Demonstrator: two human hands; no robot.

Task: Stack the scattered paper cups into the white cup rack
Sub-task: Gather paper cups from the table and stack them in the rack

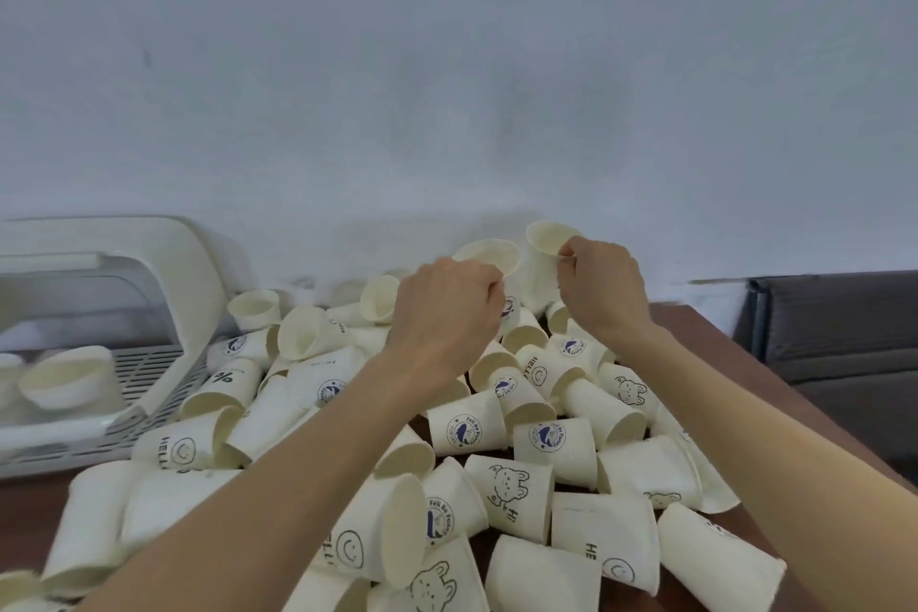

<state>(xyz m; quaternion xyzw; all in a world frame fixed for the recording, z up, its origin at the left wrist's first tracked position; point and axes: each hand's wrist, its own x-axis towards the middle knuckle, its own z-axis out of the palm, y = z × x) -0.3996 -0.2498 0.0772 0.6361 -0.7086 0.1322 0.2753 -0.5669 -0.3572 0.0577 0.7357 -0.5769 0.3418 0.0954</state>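
Your left hand (447, 313) has its grip curled round the rim of one paper cup (489, 256), and your right hand (603, 286) pinches the rim of a second cup (544, 263). Both cups are lifted above the far end of the pile, mouths tilted toward you, close together but apparently not touching. The rest of the scattered cups (501, 487) cover the brown desk (705, 338) from 6 o'clock up to 12 o'clock, lying on their sides, leaning and partly nested. The white cup rack (164, 363) sits at about 9 o'clock from your hands, with a few cups (64, 380) already in it.

These cups look very light and thin-walled, so they will probably crush or go oval if you squeeze the body. The rolled rim is likely the stiffest part; take hold there or lightly near the base. Loose neighbours will probably skid or roll at a nudge.

Your fingertips are hidden behind the backs of your hands, so exactly how they meet the rims is unclear. The rack is blurred and cut off at the left edge, and its inside is hard to read. The nearest cups run off the bottom edge.
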